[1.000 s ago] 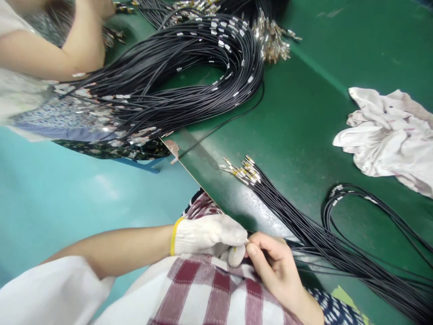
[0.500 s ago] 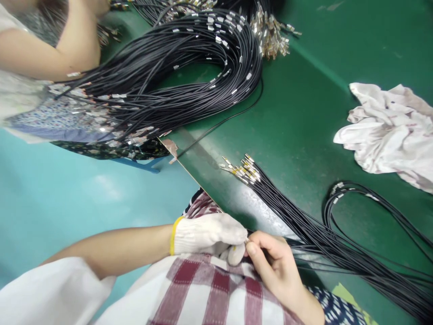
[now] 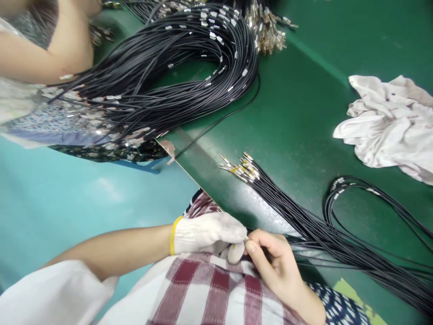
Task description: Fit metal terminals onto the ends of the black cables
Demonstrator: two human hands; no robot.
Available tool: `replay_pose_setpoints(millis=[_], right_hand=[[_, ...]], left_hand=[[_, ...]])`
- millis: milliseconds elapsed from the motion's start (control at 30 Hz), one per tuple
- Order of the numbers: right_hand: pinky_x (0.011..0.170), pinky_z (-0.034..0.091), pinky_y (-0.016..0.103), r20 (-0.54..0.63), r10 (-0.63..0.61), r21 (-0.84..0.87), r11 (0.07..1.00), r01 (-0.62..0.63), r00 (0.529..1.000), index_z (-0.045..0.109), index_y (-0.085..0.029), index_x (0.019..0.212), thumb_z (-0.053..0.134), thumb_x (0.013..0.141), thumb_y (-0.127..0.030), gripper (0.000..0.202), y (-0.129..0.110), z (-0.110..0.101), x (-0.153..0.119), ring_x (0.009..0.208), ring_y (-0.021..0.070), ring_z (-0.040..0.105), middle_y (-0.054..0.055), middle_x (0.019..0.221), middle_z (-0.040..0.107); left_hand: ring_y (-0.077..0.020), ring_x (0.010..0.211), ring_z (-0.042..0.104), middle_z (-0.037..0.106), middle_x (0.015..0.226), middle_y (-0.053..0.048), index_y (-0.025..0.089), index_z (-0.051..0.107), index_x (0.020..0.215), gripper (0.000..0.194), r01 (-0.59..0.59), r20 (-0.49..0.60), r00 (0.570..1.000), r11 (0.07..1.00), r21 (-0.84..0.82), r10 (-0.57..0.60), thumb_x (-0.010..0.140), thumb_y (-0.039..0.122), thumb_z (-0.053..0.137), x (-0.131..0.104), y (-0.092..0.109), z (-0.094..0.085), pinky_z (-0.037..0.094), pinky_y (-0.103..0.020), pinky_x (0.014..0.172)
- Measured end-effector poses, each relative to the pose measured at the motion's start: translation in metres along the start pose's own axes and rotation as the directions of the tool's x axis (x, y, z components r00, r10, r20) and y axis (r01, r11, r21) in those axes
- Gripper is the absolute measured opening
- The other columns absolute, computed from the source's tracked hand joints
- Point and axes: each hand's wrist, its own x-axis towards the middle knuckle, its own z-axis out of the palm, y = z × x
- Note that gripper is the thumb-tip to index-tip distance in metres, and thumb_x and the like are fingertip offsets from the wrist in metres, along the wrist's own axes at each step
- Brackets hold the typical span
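My left hand (image 3: 214, 234), in a white glove with a yellow cuff, is pinched at the table's near edge. Its fingertips meet those of my bare right hand (image 3: 275, 262), whose thumb and forefinger are pressed together. Between them shows the small metallic end of a cable (image 3: 246, 239); most of it is hidden by the fingers. Just beyond my hands a bundle of black cables (image 3: 287, 201) with silver and yellow tips lies diagonally on the green table (image 3: 297, 113). Some thin black cables run from behind my right hand toward the right.
A large looped bundle of black cables (image 3: 203, 97) with white tags lies at the upper left, against another person's arm (image 3: 71, 49). A crumpled white cloth (image 3: 389, 122) is at the right. A smaller cable loop (image 3: 326, 203) lies below it.
The view has shifted slightly, so the far cables and cloth sit a little higher in it. Both hands keep the same pinch, with hardly any movement.
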Motion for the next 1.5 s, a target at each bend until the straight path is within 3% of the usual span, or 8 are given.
replay_pose_setpoints(millis=[267, 400, 533, 633, 800, 1167, 1367, 1500], right_hand=[[0.056, 0.042, 0.023, 0.023, -0.024, 0.008, 1.000, 0.024, 0.999, 0.065, -0.016, 0.073, 0.048, 0.104, -0.031, 0.038, 0.001, 0.000, 0.004, 0.057, 0.0124, 0.056, 0.002, 0.064, 0.065], [0.066, 0.046, 0.025, 0.058, -0.103, -0.113, 0.988, 0.109, 0.993, 0.070, -0.017, 0.086, 0.047, 0.105, -0.030, 0.033, 0.002, -0.007, 0.016, 0.066, 0.0139, 0.061, 0.002, 0.073, 0.068], [0.078, 0.045, 0.032, 0.225, -0.258, -0.512, 0.789, 0.339, 0.940, 0.073, -0.019, 0.107, 0.049, 0.104, -0.040, 0.032, 0.006, -0.018, 0.029, 0.082, 0.0189, 0.064, 0.007, 0.092, 0.071], [0.072, 0.042, 0.033, 0.133, -0.330, -0.744, 0.589, 0.314, 0.934, 0.074, -0.019, 0.100, 0.054, 0.100, -0.046, 0.034, 0.014, -0.030, 0.036, 0.079, 0.0205, 0.063, 0.007, 0.089, 0.071], [0.066, 0.037, 0.034, -0.116, -0.426, -0.943, 0.331, 0.035, 0.897, 0.072, -0.016, 0.091, 0.062, 0.097, -0.029, 0.017, 0.028, -0.049, 0.050, 0.076, 0.0233, 0.061, 0.009, 0.086, 0.071], [0.069, 0.049, 0.031, -0.294, -0.343, -0.624, 0.776, 0.093, 0.892, 0.067, -0.020, 0.081, 0.067, 0.091, -0.029, 0.013, 0.037, -0.059, 0.055, 0.073, 0.0197, 0.063, 0.004, 0.079, 0.069], [0.075, 0.050, 0.035, -0.335, -0.526, -0.720, 0.678, 0.148, 0.782, 0.068, -0.019, 0.087, 0.065, 0.094, -0.028, 0.012, 0.038, -0.061, 0.044, 0.078, 0.0221, 0.067, 0.007, 0.084, 0.074], [0.071, 0.052, 0.036, -0.285, -0.537, -0.804, 0.585, 0.107, 0.794, 0.070, -0.017, 0.096, 0.058, 0.099, -0.032, 0.019, 0.042, -0.061, 0.043, 0.071, 0.0226, 0.070, 0.009, 0.083, 0.076]], left_hand=[[-0.0122, 0.055, 0.046, 0.054, 0.059, -0.002, 0.014, 0.058, 0.060, 0.048, -0.027, -0.044, 0.999, 0.996, 0.090, 0.031, 0.082, 0.056, 0.064, 0.004, 0.000, -0.003, 0.033, -0.026, 0.054], [-0.0104, 0.051, 0.041, 0.051, 0.054, 0.000, 0.016, 0.054, 0.059, 0.046, -0.046, -0.199, 0.969, 0.898, 0.438, 0.146, 0.089, 0.050, 0.053, -0.007, 0.018, 0.000, 0.032, -0.026, 0.054], [-0.0151, 0.064, 0.051, 0.057, 0.064, 0.000, 0.019, 0.054, 0.063, 0.032, 0.170, -0.422, 0.724, 0.452, 0.875, 0.545, 0.092, 0.029, 0.045, -0.020, 0.029, 0.000, 0.040, -0.029, 0.065], [-0.0204, 0.090, 0.060, 0.069, 0.091, -0.004, 0.021, 0.066, 0.087, 0.022, 0.258, -0.168, 0.582, 0.015, 0.966, 0.796, 0.094, 0.023, 0.045, -0.016, 0.022, -0.004, 0.041, -0.036, 0.090], [-0.0211, 0.079, 0.058, 0.068, 0.088, -0.007, 0.020, 0.068, 0.103, 0.021, 0.085, 0.204, 0.816, -0.461, 0.883, 0.541, 0.096, 0.024, 0.048, 0.002, 0.008, -0.013, 0.040, -0.038, 0.081], [-0.0197, 0.083, 0.062, 0.071, 0.089, -0.007, 0.021, 0.071, 0.094, 0.027, 0.118, 0.172, 0.737, -0.375, 0.919, 0.653, 0.098, 0.021, 0.045, -0.002, 0.009, -0.019, 0.041, -0.038, 0.088], [-0.0198, 0.092, 0.064, 0.073, 0.107, -0.006, 0.020, 0.067, 0.112, 0.024, 0.136, 0.187, 0.656, -0.358, 0.924, 0.732, 0.098, 0.022, 0.047, 0.011, 0.013, -0.016, 0.042, -0.039, 0.092], [-0.0219, 0.102, 0.063, 0.070, 0.116, -0.006, 0.020, 0.062, 0.123, 0.029, 0.092, 0.248, 0.668, -0.408, 0.908, 0.701, 0.100, 0.030, 0.048, 0.030, 0.025, -0.009, 0.042, -0.038, 0.096]])
